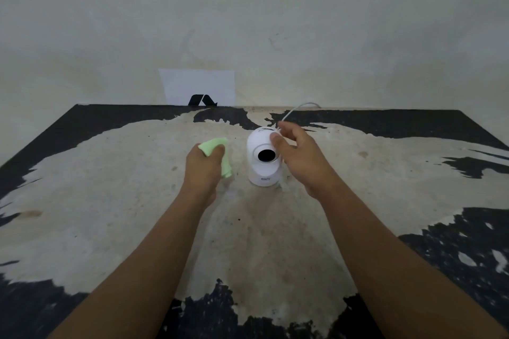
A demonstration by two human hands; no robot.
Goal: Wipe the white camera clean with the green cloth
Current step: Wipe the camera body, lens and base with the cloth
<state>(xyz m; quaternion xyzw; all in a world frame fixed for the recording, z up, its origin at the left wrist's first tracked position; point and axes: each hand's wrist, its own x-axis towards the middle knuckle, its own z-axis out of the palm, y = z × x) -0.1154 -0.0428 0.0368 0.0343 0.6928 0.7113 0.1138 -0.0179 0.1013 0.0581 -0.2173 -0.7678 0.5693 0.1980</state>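
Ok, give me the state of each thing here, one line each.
white camera: upright on table, lens toward the person.
green cloth: bunched, off the camera.
left hand: grips the green cloth.
right hand: thumb on camera's head, fingers curled behind.
cable: runs off behind the camera.

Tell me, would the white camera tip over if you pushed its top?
Probably it could: the white camera stands tall on a small flat base. The right hand touching its side likely steadies it. Its cable behind might tug it too.
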